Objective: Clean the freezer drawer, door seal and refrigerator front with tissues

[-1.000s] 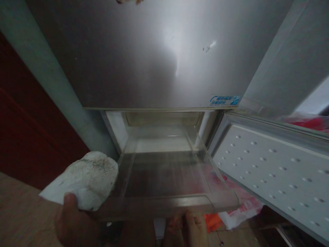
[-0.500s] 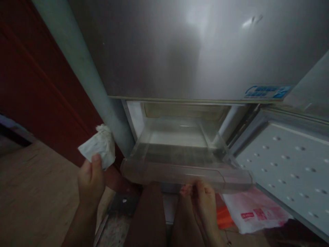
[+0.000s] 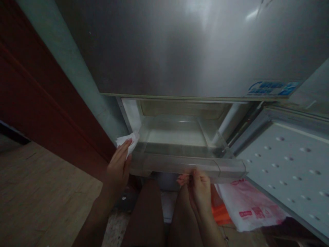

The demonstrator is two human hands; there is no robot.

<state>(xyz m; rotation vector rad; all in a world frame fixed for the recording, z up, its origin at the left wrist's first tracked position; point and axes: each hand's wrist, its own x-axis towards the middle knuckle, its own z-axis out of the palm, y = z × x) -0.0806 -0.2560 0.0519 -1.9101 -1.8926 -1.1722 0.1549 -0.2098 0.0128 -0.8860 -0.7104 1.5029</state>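
Observation:
A crumpled white tissue (image 3: 130,141) is in my left hand (image 3: 119,164), pressed against the left side of a clear plastic drawer (image 3: 169,164). The drawer is pulled out of the refrigerator's lower compartment, and no items show inside it. My right hand (image 3: 200,183) is closed at the drawer's front lower edge. A crumpled pinkish-orange piece (image 3: 183,179) sticks out beside its fingers; what it is made of is blurred. Whether the right fingers also grip the drawer I cannot tell.
The lower refrigerator door (image 3: 290,164) stands open on the right; the upper door (image 3: 180,51) is closed. A white and pink plastic bag (image 3: 252,209) and an orange thing (image 3: 221,213) lie below the drawer. A red-brown door frame (image 3: 51,103) runs along the left.
My left hand has moved right with the tissue, from beside the door frame to the drawer's left side. The right hand stays at the drawer front. The view has shifted slightly.

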